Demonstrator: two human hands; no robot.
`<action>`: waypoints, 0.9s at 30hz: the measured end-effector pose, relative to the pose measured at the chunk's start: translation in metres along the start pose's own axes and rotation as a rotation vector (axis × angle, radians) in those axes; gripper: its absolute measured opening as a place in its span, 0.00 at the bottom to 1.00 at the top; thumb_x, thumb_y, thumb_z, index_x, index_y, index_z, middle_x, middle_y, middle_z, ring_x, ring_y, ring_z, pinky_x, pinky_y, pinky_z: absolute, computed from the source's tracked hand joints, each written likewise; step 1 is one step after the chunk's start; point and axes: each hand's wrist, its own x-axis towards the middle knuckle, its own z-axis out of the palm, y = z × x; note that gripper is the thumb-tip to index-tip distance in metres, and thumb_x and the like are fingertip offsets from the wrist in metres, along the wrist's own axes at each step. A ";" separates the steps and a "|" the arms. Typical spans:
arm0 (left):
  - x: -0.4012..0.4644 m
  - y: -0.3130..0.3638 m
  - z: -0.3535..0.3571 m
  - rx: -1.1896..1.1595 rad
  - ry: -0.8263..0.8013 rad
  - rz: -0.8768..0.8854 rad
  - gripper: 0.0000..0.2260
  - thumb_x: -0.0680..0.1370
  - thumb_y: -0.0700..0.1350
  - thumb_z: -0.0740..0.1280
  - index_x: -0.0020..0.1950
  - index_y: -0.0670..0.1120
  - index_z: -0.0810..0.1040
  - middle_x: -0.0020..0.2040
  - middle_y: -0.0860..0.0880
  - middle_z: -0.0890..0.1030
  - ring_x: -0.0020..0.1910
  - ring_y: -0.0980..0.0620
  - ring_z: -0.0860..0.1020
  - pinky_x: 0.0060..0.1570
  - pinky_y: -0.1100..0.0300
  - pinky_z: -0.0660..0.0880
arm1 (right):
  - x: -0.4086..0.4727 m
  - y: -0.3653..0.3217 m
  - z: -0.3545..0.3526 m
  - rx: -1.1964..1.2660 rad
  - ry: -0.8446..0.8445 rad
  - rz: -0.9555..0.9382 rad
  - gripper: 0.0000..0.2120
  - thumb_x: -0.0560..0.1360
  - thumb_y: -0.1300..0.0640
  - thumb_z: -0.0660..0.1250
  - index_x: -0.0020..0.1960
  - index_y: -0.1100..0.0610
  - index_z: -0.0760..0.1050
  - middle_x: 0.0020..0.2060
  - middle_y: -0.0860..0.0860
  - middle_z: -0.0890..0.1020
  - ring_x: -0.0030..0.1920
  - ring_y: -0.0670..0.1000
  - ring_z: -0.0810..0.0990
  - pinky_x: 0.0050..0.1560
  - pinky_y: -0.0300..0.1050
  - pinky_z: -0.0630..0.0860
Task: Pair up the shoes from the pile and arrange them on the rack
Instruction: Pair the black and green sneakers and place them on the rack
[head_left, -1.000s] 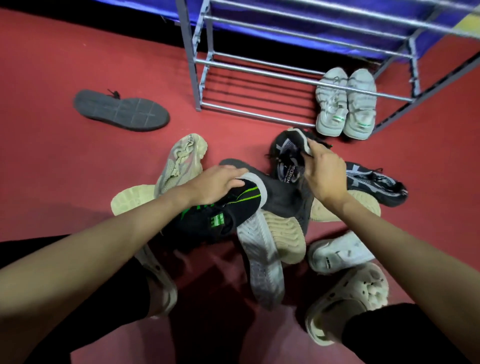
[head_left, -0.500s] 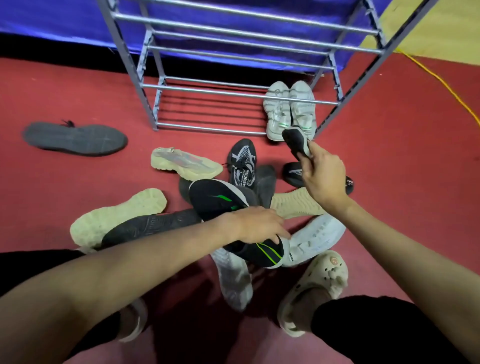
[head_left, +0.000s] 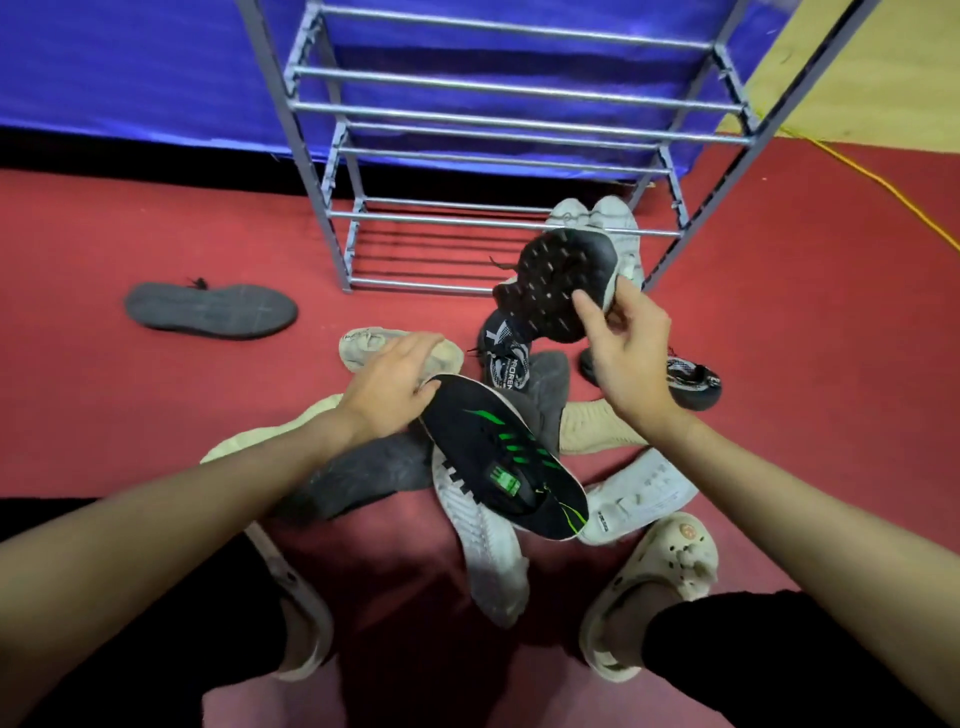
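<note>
Shoes lie heaped on the red floor between the person's knees, just in front of a grey metal tube rack. The right hand holds a black sneaker with a studded dark sole raised above the heap, sole toward the camera, thumb pressed on the sole and fingers curled behind its edge. The left hand grips the end of a black sneaker with green stripes, which slants across the top of the pile. Under it lie a white ridged-sole shoe, a dark grey shoe and a white strapped shoe. A black and white patterned sneaker and a beige knit shoe lie nearer the rack. A pair of white sneakers sits on the rack's lowest tier at the right end. A dark grey upturned shoe lies well apart to the left.
</note>
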 end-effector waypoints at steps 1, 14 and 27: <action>-0.002 -0.001 -0.008 -0.028 0.039 -0.014 0.28 0.77 0.46 0.65 0.75 0.44 0.62 0.73 0.46 0.68 0.73 0.45 0.65 0.72 0.53 0.61 | 0.000 -0.011 0.004 0.104 0.010 0.027 0.12 0.77 0.59 0.65 0.38 0.66 0.71 0.30 0.51 0.70 0.34 0.45 0.67 0.36 0.44 0.67; -0.050 0.010 -0.028 -0.034 0.204 -0.101 0.32 0.73 0.51 0.67 0.75 0.47 0.62 0.72 0.48 0.69 0.70 0.46 0.70 0.66 0.50 0.69 | -0.008 -0.076 0.049 0.571 0.035 0.677 0.11 0.77 0.60 0.66 0.37 0.60 0.69 0.34 0.58 0.76 0.36 0.54 0.79 0.45 0.51 0.82; -0.057 -0.004 -0.003 -0.955 0.183 -0.588 0.05 0.76 0.35 0.62 0.46 0.39 0.77 0.46 0.41 0.78 0.46 0.47 0.75 0.50 0.50 0.75 | -0.022 0.008 0.039 -0.419 -0.636 0.527 0.03 0.71 0.63 0.71 0.41 0.62 0.78 0.37 0.53 0.78 0.40 0.52 0.77 0.33 0.37 0.73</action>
